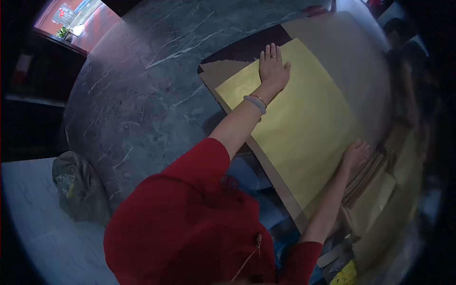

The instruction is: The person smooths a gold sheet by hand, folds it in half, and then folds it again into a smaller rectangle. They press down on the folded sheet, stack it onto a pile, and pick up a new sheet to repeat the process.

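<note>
Nearest, at about 6 o'clock, a red sleeve (pixel 190 223) fills the lower view. At 4 o'clock the right hand (pixel 355 154) rests on the near edge of a large yellow paper sheet (pixel 304 128), fingers loosely spread and gripping nothing, just beside a stack of yellow and brown sheets (pixel 375 190). The yellow sheet lies flat on a brown board (pixel 223 76) upon the dark marble tabletop (pixel 142 95). Farther, at 12 o'clock, the left hand (pixel 273 69), wearing a bracelet (pixel 255 102), presses flat on the sheet's far corner, fingers straight and together. At 8 o'clock sits a crumpled greenish bag (pixel 78 187).
</note>
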Motion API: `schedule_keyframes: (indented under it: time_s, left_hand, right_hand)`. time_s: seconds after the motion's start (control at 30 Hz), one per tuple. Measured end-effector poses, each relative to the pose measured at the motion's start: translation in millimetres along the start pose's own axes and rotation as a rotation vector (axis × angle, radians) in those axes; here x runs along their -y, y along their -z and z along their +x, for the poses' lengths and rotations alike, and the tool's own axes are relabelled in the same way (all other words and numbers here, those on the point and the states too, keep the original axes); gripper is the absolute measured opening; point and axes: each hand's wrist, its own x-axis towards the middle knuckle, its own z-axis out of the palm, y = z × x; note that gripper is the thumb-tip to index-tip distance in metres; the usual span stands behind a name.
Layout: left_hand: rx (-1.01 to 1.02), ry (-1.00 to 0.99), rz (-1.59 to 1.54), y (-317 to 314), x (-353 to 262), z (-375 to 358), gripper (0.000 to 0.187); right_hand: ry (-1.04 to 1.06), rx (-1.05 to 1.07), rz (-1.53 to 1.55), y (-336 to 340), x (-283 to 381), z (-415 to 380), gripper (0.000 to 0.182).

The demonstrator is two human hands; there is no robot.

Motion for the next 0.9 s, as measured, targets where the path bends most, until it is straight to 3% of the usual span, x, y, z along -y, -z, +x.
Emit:
schedule_keyframes:
  time_s: [0.13, 0.33, 0.47, 0.53, 0.73, 0.8, 0.87, 0.9]
  left_hand:
    - [-0.036, 0.006, -0.02, 46, -12, -20, 0.065]
    - [-0.079, -0.048, 0.025, 76, 23, -64, 0.063]
    - [0.025, -0.263, -0.07, 91, 52, -80, 0.061]
    - [0.274, -0.501, -0.134, 83, 78, -76, 0.058]
    - [0.358, -0.798, -0.082, 57, 123, -68, 0.055]
    - [0.369, -0.866, -0.081, 63, 117, -65, 0.052]
    - [0.391, -0.911, -0.122, 63, 118, -66, 0.051]
    - [0.403, -0.905, -0.107, 64, 119, -64, 0.051]
  right_hand:
    - [0.072, -0.045, -0.042, 36, -27, 19, 0.057]
    - [0.025, -0.03, -0.023, 45, -32, 8, 0.057]
    - [0.011, -0.038, 0.027, 39, -29, 4, 0.057]
    - [0.013, -0.004, 0.015, 9, -16, 11, 0.058]
    - [0.001, 0.095, -0.024, -12, 20, -1, 0.057]
    - [0.181, -0.128, -0.255, -82, -15, 27, 0.053]
    - [0.275, 0.103, -0.547, -16, 29, -17, 0.046]
    - [0.249, 0.017, -0.292, -14, 48, -28, 0.038]
